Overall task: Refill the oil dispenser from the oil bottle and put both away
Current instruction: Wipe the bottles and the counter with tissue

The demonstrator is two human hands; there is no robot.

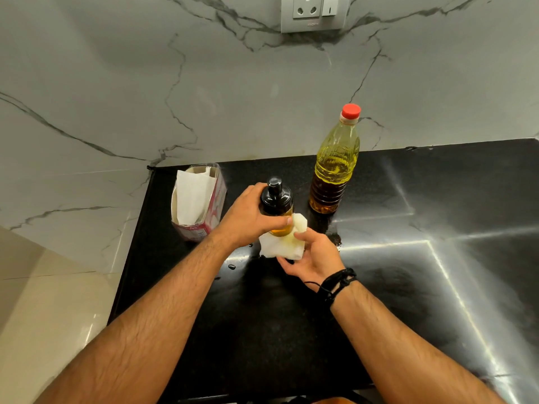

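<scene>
The oil dispenser, a small glass bottle with a black pump top and yellow oil inside, stands near the middle of the black counter. My left hand grips its body from the left. My right hand holds a white paper tissue pressed against the dispenser's lower right side and base. The oil bottle, clear plastic with a red cap and partly full of yellow oil, stands upright behind and to the right, apart from both hands.
An open tissue box sits at the counter's back left corner. A few oil drops lie on the counter by my left wrist. A marble wall with a socket rises behind. The counter's left edge drops to a beige floor.
</scene>
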